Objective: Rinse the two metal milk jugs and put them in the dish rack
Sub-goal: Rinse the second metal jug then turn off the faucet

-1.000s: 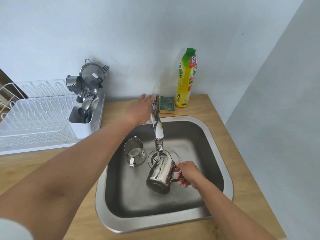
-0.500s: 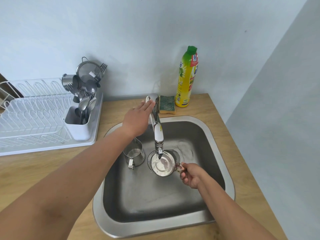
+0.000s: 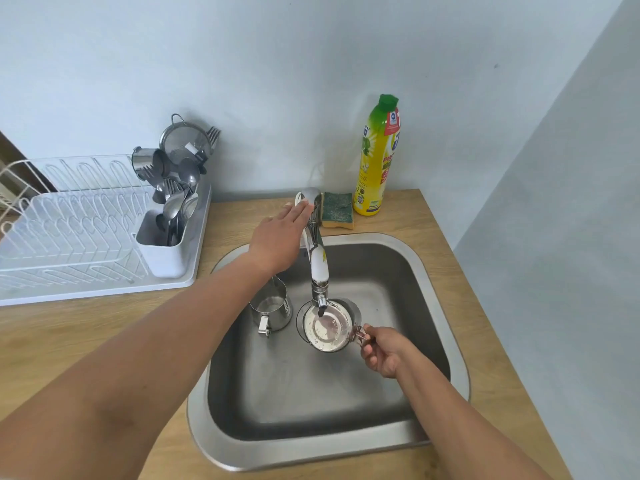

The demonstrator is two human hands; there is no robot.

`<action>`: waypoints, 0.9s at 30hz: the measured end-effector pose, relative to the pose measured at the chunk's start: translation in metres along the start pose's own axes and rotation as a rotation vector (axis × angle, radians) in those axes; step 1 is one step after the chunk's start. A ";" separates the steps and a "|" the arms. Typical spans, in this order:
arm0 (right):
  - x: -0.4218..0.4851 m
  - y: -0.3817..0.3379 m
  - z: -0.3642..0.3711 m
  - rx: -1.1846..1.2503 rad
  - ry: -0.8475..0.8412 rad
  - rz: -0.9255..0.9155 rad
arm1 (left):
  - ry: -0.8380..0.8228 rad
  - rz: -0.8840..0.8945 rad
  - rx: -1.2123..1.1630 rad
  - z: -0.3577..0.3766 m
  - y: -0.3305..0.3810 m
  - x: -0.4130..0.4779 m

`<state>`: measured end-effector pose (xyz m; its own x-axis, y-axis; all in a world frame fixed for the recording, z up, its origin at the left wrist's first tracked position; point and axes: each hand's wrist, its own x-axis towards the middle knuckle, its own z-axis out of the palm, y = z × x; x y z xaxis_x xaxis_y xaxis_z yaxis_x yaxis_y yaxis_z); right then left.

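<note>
Steel shows in two milk jugs inside the sink (image 3: 446,299): the first jug (image 3: 327,327) sits under the tap (image 3: 317,268), right hand (image 3: 382,349) fingers clamped on its handle, apparently holding water; the second jug (image 3: 272,308) stands beside it. Left hand (image 3: 278,237) fingers lie flat, together, on the tap lever. One white dish rack (image 3: 69,237) sits on the worktop (image 3: 52,341).

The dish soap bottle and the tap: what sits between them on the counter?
A green-topped yellow sponge lies between the dish soap bottle and the tap, seen in the head view.
</note>
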<state>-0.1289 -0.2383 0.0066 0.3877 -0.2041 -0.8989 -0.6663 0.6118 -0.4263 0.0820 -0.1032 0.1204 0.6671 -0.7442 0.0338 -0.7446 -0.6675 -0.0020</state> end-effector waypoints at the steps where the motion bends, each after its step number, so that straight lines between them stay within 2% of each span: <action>1: -0.001 0.000 0.000 0.001 0.000 -0.004 | -0.005 0.003 0.000 0.000 0.000 0.000; 4: -0.006 -0.001 0.002 -0.016 0.004 -0.014 | -0.051 0.002 -0.046 -0.004 0.000 0.000; 8: -0.013 -0.002 0.004 -0.080 0.045 -0.052 | -0.094 -0.110 -0.436 -0.002 -0.005 -0.015; 13: -0.017 0.003 0.006 -0.181 0.094 -0.158 | 0.147 -0.556 -0.858 0.040 -0.017 -0.075; 17: -0.025 0.006 0.010 -0.241 0.094 -0.274 | 0.078 -0.852 -1.113 0.088 -0.019 -0.132; 20: -0.028 0.009 0.012 -0.276 0.115 -0.341 | -0.017 -0.984 -1.252 0.113 -0.008 -0.156; 23: -0.032 0.012 0.015 -0.284 0.106 -0.387 | -0.153 -1.014 -1.294 0.125 0.005 -0.159; 27: -0.038 0.016 0.019 -0.286 0.099 -0.408 | -0.146 -0.995 -1.193 0.136 0.012 -0.150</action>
<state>-0.1425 -0.2065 0.0359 0.5997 -0.4625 -0.6530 -0.6264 0.2365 -0.7428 -0.0240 -0.0029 -0.0204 0.8288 -0.0740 -0.5546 0.4411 -0.5234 0.7290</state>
